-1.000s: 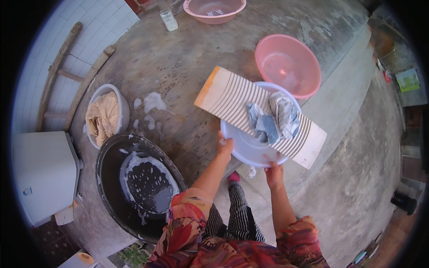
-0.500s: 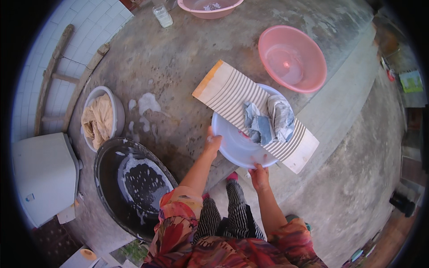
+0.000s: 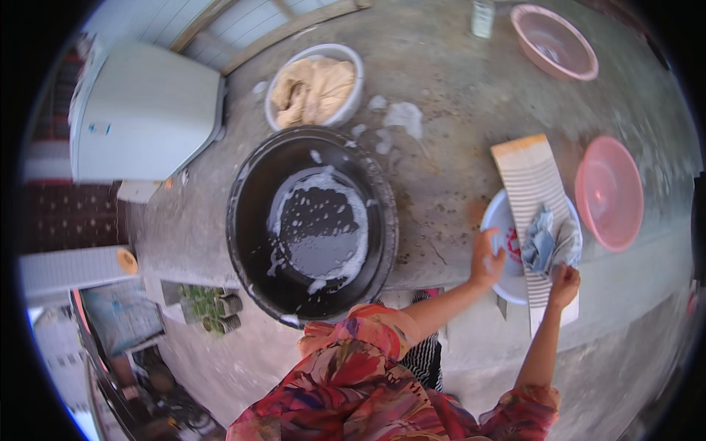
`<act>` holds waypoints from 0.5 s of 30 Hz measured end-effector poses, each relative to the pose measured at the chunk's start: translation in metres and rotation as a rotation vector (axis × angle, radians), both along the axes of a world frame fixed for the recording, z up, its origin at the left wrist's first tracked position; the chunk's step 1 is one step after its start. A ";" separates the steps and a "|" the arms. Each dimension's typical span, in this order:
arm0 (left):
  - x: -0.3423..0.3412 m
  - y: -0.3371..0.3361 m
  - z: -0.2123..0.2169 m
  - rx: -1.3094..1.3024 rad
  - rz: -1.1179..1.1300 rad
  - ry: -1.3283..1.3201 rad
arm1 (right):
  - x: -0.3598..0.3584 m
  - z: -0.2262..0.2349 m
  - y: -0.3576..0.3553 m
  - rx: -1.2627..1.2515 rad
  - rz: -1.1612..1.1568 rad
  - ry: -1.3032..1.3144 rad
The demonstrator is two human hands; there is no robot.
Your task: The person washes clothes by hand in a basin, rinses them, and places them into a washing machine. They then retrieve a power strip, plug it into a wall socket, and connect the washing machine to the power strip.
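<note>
A pale blue basin (image 3: 507,289) sits on the concrete, with a striped washboard (image 3: 523,173) laid across it. On the board rests a bunched grey and blue cloth (image 3: 540,242). By the basin's left rim is my left hand (image 3: 485,261), its fingers apart and nothing in them. My right hand (image 3: 564,288) pinches the near end of the cloth, over the board's lower part. A red mark shows inside the basin, beside the board.
Left of me stands a large black tub (image 3: 239,220) with suds in it. Beyond it, a pale basin (image 3: 358,84) holds beige cloth (image 3: 312,88). Two pink basins, one nearer (image 3: 610,195) and one farther (image 3: 557,44), lie to the right. A glass jar (image 3: 482,18) stands at the back.
The view has swung left, so the basin appears farther right. Both hands have left the basin's rim; the right one has moved up and closed on the cloth.
</note>
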State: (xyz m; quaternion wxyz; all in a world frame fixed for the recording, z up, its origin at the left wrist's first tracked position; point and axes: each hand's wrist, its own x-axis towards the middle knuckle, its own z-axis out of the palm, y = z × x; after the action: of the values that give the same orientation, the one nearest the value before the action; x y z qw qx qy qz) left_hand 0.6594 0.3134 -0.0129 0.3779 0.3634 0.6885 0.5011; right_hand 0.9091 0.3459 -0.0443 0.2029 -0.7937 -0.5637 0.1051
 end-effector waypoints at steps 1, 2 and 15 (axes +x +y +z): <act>0.004 -0.004 0.014 -0.015 -0.028 -0.097 | 0.018 -0.013 0.005 0.168 0.020 0.156; -0.006 -0.011 0.025 0.015 -0.010 -0.140 | -0.012 0.017 0.011 0.190 0.011 0.264; -0.141 -0.108 0.177 0.038 -0.613 -1.739 | -0.287 0.252 -0.169 -0.061 0.445 1.469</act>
State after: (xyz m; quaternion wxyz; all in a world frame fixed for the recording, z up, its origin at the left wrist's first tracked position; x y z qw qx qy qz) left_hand 0.5182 0.2052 0.1641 0.8723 0.0318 0.0275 0.4871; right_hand 0.6219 0.1766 0.2078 0.4772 -0.3932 -0.4277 0.6593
